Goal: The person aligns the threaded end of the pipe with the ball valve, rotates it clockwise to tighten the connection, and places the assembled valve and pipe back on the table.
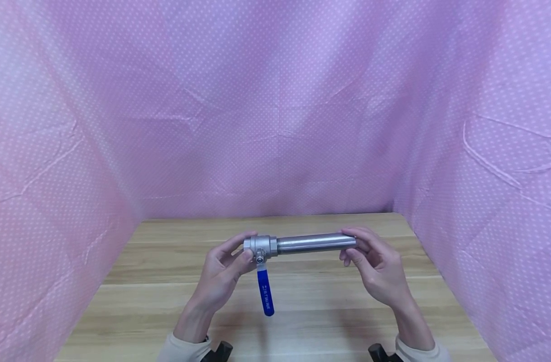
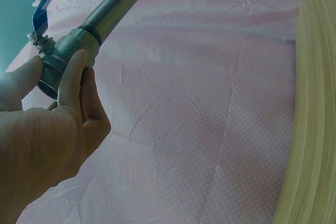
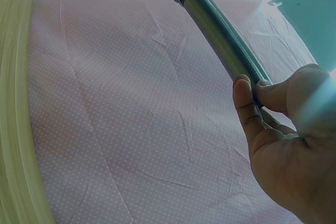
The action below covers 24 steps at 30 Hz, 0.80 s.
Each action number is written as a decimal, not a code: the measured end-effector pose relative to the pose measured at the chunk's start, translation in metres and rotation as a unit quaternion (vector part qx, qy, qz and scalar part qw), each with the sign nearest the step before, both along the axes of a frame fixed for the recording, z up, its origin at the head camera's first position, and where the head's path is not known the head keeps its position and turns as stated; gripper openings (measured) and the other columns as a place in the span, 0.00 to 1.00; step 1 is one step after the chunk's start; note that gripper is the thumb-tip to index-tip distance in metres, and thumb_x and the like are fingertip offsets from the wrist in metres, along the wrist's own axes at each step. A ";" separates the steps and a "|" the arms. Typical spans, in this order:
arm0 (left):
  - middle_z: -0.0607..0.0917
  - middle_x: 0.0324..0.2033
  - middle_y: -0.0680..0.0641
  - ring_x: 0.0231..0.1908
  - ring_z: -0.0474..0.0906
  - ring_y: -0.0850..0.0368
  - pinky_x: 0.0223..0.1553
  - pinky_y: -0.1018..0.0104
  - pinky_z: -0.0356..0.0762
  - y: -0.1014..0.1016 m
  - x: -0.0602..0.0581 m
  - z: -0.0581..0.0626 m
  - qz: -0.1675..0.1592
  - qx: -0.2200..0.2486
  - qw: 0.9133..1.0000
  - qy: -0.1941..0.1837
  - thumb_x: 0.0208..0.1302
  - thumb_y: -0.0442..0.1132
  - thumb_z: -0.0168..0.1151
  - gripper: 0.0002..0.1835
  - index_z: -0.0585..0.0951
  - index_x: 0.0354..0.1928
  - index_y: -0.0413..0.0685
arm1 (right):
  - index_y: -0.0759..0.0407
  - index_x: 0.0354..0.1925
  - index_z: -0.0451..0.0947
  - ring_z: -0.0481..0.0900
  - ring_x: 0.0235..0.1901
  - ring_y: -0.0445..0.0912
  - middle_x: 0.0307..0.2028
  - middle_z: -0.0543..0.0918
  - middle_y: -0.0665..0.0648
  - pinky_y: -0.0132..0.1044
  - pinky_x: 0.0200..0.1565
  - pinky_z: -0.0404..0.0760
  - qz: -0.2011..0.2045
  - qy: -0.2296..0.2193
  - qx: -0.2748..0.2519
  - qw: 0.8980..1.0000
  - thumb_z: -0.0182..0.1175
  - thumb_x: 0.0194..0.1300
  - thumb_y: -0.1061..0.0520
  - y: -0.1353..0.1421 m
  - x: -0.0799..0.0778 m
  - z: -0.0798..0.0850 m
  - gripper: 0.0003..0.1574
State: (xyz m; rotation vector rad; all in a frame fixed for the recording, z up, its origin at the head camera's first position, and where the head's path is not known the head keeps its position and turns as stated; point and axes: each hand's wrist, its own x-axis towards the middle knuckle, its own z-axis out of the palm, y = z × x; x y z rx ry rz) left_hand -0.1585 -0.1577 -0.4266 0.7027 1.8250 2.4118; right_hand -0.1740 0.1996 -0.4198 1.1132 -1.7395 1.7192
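A steel ball valve [image 1: 259,245] with a blue lever handle [image 1: 265,293] is joined to a straight steel pipe [image 1: 316,243]. My left hand [image 1: 221,274] grips the valve body between thumb and fingers, and the lever points down toward me. At the pipe's far right end, my right hand [image 1: 380,266] pinches the tube with thumb and fingers. Some thread [image 2: 90,31] shows in the left wrist view where the pipe enters the valve. Both hands hold the assembly nearly level above the table; the fingers behind it are partly hidden.
Below lies a wooden tabletop [image 1: 298,322], with shadows of the hands on it. Pink dotted cloth [image 1: 275,125] hangs at the back and on both sides, meeting the table's edges. Dark pieces of the wrist gear [image 1: 378,352] show near both sleeves.
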 end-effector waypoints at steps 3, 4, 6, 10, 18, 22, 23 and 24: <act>0.81 0.68 0.49 0.64 0.89 0.56 0.69 0.55 0.91 0.000 0.000 0.000 -0.001 0.001 1.000 0.000 0.84 0.28 0.59 0.23 0.81 0.75 0.49 | 0.86 0.66 0.75 0.92 0.43 0.40 0.58 0.88 0.58 0.30 0.39 0.93 -0.002 -0.002 0.003 1.000 0.54 0.62 0.93 0.000 0.000 0.000 0.34; 0.81 0.68 0.49 0.64 0.89 0.56 0.69 0.55 0.91 0.000 0.000 0.000 -0.001 0.001 1.000 0.000 0.84 0.28 0.59 0.23 0.81 0.75 0.48 | 0.85 0.66 0.75 0.92 0.43 0.40 0.58 0.88 0.58 0.30 0.39 0.93 -0.003 -0.002 0.004 1.000 0.54 0.62 0.93 0.001 0.000 0.000 0.34; 0.81 0.68 0.49 0.64 0.89 0.56 0.69 0.55 0.91 0.000 -0.001 0.000 -0.001 0.000 1.000 0.000 0.84 0.29 0.59 0.23 0.81 0.76 0.47 | 0.85 0.66 0.75 0.92 0.43 0.40 0.58 0.88 0.57 0.30 0.39 0.93 -0.003 -0.003 0.004 1.000 0.54 0.62 0.93 0.001 0.000 0.000 0.34; 0.80 0.68 0.48 0.64 0.89 0.56 0.69 0.55 0.91 0.000 -0.001 0.000 -0.001 -0.001 1.000 0.000 0.84 0.28 0.59 0.23 0.80 0.76 0.46 | 0.86 0.66 0.75 0.92 0.43 0.41 0.58 0.88 0.58 0.30 0.39 0.93 -0.001 0.000 0.002 1.000 0.54 0.62 0.93 0.000 0.000 0.000 0.34; 0.80 0.68 0.49 0.64 0.89 0.56 0.69 0.56 0.91 0.000 0.000 0.000 0.000 -0.003 1.000 -0.001 0.84 0.28 0.59 0.23 0.81 0.75 0.48 | 0.87 0.66 0.74 0.92 0.43 0.42 0.58 0.88 0.60 0.31 0.39 0.93 0.004 0.004 -0.006 1.000 0.54 0.61 0.94 0.000 -0.001 -0.001 0.35; 0.80 0.69 0.49 0.65 0.88 0.56 0.69 0.56 0.91 0.000 0.000 0.000 0.000 -0.003 1.000 -0.003 0.84 0.28 0.59 0.23 0.81 0.75 0.49 | 0.87 0.66 0.74 0.92 0.43 0.42 0.58 0.88 0.60 0.31 0.39 0.93 0.004 0.004 -0.005 1.000 0.54 0.61 0.94 0.000 -0.001 -0.002 0.35; 0.80 0.69 0.49 0.65 0.88 0.57 0.69 0.56 0.90 0.000 0.000 0.000 0.000 -0.002 1.000 -0.004 0.84 0.28 0.59 0.23 0.81 0.75 0.49 | 0.87 0.66 0.74 0.92 0.43 0.42 0.58 0.88 0.60 0.30 0.39 0.93 0.004 0.004 -0.005 1.000 0.54 0.61 0.94 0.000 -0.001 -0.002 0.35; 0.80 0.69 0.49 0.65 0.88 0.57 0.69 0.56 0.90 0.000 0.000 0.000 0.000 -0.002 1.000 -0.005 0.84 0.28 0.59 0.24 0.81 0.75 0.49 | 0.87 0.66 0.74 0.92 0.43 0.42 0.58 0.88 0.60 0.30 0.39 0.93 0.004 0.004 -0.005 1.000 0.54 0.61 0.94 0.000 -0.001 -0.002 0.35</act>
